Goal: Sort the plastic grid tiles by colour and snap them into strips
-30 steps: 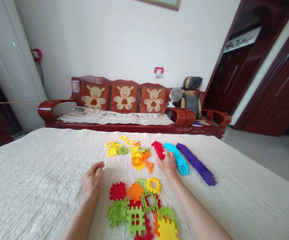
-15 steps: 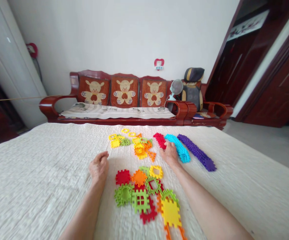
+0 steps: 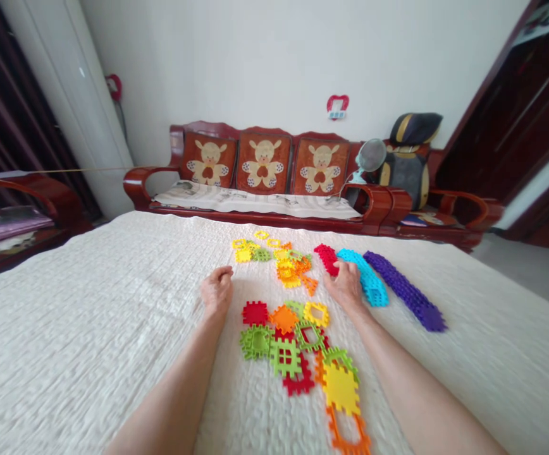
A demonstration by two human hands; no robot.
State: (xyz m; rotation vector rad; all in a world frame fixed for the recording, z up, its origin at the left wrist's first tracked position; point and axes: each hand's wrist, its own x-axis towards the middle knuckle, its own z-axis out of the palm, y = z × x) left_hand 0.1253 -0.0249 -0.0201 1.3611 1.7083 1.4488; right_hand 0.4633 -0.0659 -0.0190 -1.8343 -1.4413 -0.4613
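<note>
My right hand [image 3: 345, 284] reaches the near end of a short red row of pieces [image 3: 326, 259], its fingers curled against it. Right of it lie a cyan row [image 3: 367, 278] and a longer purple row [image 3: 405, 291]. My left hand [image 3: 218, 291] rests on the white cover with its fingers curled in; whether anything is inside is hidden. Between my forearms are loose notched pieces: a red square [image 3: 255, 313], an orange one [image 3: 284, 319], a green window piece [image 3: 285, 357] and a yellow square [image 3: 341, 387]. Farther back is a pile of yellow and orange pieces [image 3: 291, 268].
A quilted white cover [image 3: 89, 303] spreads over the surface. Behind it stands a wooden sofa [image 3: 250, 218] with bear cushions [image 3: 264, 163], a small fan [image 3: 372, 155] and a chair with a dark backrest [image 3: 405, 170].
The view has turned left, so everything appears shifted to the right. My right hand remains at the red row, and my left hand stays curled on the cover.
</note>
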